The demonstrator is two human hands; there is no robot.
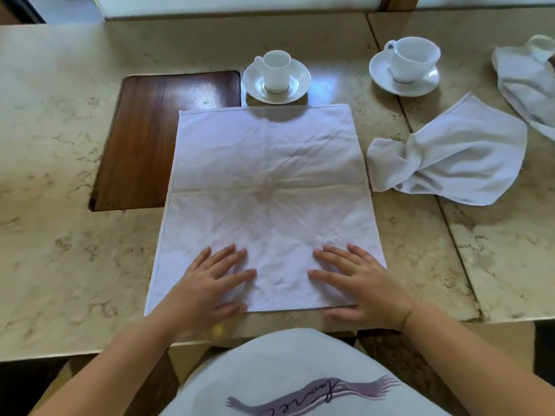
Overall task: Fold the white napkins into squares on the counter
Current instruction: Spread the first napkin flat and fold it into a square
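On the spread napkin (267,187), left hand (207,283) and right hand (357,283) press flat, fingers apart.

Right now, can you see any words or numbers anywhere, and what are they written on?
Shirt: one cursive word on a purple scarf-like graphic, seen upside down from the head camera; too stylised to read with certainty.
Flat white napkin: no text.
Crumpled napkins: no text.
Two white cups and saucers: no visible text.
Counter: no text.
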